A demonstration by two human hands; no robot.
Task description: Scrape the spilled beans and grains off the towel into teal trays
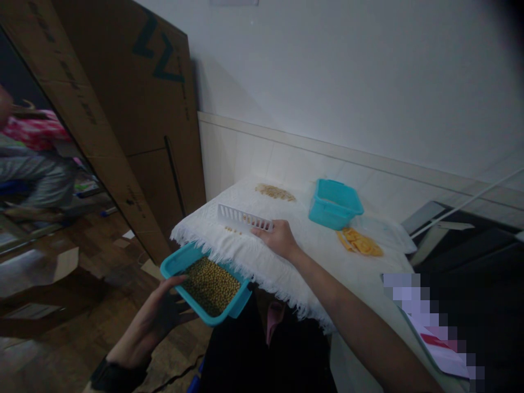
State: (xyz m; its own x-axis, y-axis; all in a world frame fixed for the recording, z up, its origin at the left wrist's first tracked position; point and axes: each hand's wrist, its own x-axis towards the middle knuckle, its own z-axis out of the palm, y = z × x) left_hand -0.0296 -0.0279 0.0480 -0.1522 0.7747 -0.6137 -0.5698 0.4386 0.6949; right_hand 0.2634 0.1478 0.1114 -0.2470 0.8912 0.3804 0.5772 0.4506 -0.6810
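My left hand (164, 312) grips the near edge of a turquoise tray (172, 263) filled with greenish beans (209, 285), held just off the table's front-left corner. My right hand (278, 236) rests on the white fringed cloth (262, 262) and holds the end of a white slotted sieve tray (243, 219) that lies on the cloth. A few small beans (232, 230) lie on the cloth beside the sieve.
A second turquoise basket (334, 203) stands farther back, with orange pieces (360, 242) in front of it and a heap of grains (275, 191) to its left. A big cardboard box (135, 109) leans at the left. Another person's clothes (33, 153) show far left.
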